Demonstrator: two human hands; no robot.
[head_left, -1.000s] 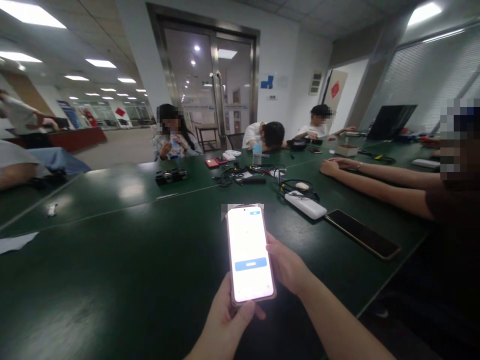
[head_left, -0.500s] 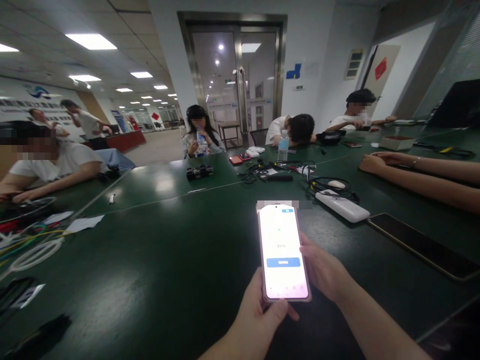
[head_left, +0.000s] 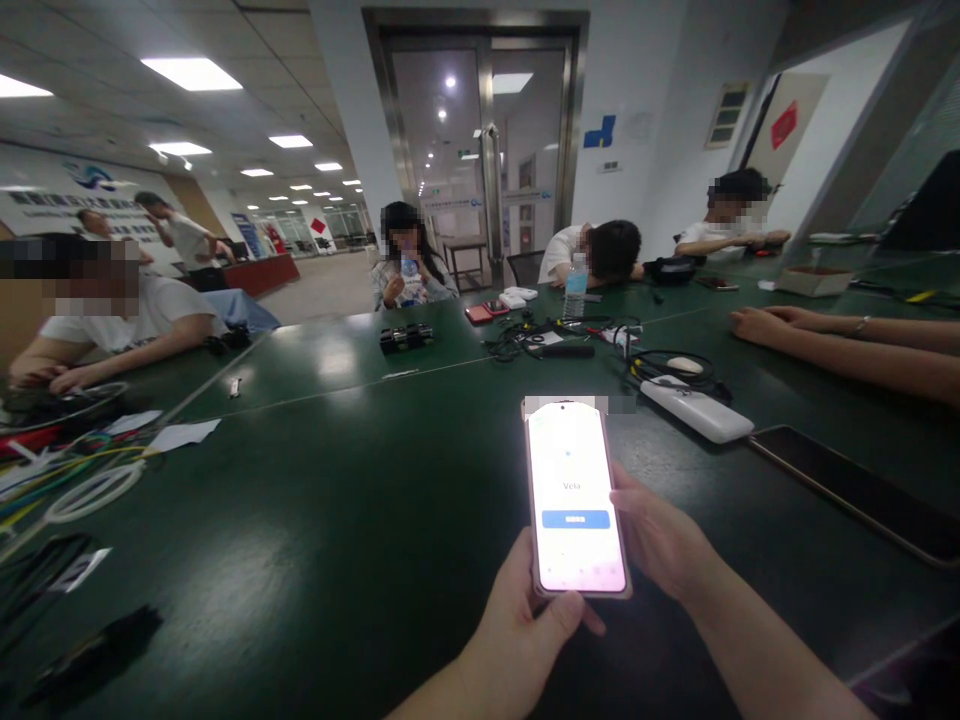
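A smartphone [head_left: 574, 470] with a lit white screen and a blue button is held upright over the dark green table [head_left: 337, 520]. My left hand [head_left: 525, 620] grips its lower left side, with the thumb across the bottom edge. From the right, my right hand [head_left: 664, 535] closes on the phone's side edge, its fingers partly hidden behind the case. To the right of my hands lie a white power bank [head_left: 697, 410] and a larger dark-screened phone or tablet [head_left: 855, 490].
Tangled black cables [head_left: 525, 335] and a water bottle [head_left: 576, 288] are beyond the phone. Coloured wires [head_left: 60, 470] and a white cable coil [head_left: 94, 490] lie at left. Another person's forearms [head_left: 847, 335] rest at right. Several people sit around the table.
The view has shifted slightly, so everything sits a little further right. A small blue button at the top of the phone's screen is gone. Both hands keep their hold.
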